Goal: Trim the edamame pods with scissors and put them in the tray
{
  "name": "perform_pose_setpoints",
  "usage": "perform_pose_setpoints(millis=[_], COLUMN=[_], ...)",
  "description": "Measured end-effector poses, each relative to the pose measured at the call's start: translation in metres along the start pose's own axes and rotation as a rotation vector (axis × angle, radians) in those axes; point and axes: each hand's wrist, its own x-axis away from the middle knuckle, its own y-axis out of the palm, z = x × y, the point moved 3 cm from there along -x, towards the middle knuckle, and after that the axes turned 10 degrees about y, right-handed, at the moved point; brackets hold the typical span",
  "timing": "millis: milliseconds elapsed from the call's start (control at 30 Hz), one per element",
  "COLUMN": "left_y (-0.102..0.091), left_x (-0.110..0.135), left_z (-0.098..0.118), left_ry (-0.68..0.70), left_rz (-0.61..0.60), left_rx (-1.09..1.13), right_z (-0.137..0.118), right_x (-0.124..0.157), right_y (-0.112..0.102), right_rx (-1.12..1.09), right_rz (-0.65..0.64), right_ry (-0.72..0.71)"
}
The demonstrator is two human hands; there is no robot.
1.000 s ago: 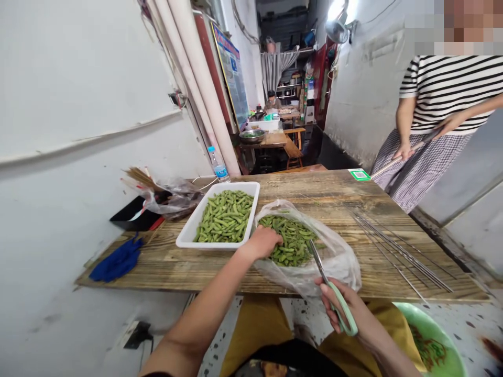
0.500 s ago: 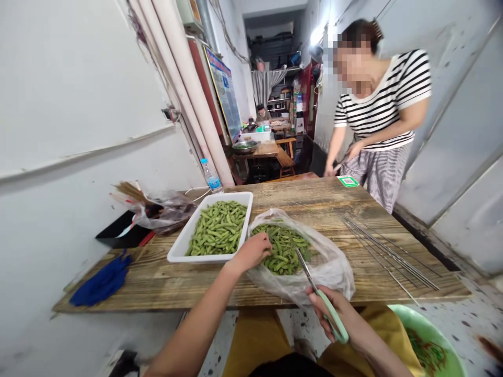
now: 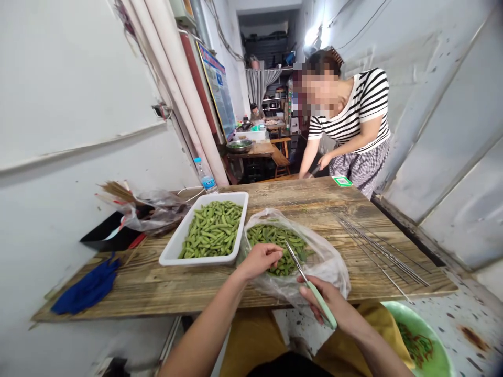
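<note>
Over the clear plastic bag (image 3: 328, 262), my left hand (image 3: 261, 260) has its fingers curled together above the green soybean pods (image 3: 281, 235). What sits between its fingertips, if anything, is too small to make out. My right hand (image 3: 334, 301) grips scissors (image 3: 321, 303) by their pale green handles, at the near edge of the bag. The metal blades point up and away over the pods, close to my left fingertips. Left of the bag stands a white tray (image 3: 165, 258) filled with more green pods.
Thin metal skewers (image 3: 387, 254) lie at the table's right. A blue cloth (image 3: 86, 288), black box (image 3: 112, 233) and water bottle (image 3: 207, 178) are on the left. A green basin (image 3: 436, 340) stands below right. A person in a striped top (image 3: 353, 120) bends beyond the table.
My left hand has shifted right, nearer the scissor blades. The person across the table has bent lower and moved left. The whole view has shifted slightly.
</note>
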Motion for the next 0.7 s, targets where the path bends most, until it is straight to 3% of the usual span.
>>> perform_pose_setpoints(millis=[300,533,700], left_y=[0.005,0.035,0.052], left_x=[-0.003,-0.003,-0.001], left_z=[0.000,-0.003,-0.014], left_ry=[-0.092,-0.077,-0.002], left_rz=[0.103,0.492,0.645], left_rx=[0.361,0.769,0.656], right_z=[0.007,0.022,0.026], right_x=[0.000,-0.012,-0.013], right_y=[0.000,0.013,0.018], right_rx=[-0.104,-0.219,-0.217], right_rz=[-0.039,0.059,0.090], right_ry=[0.059,0.072,0.089])
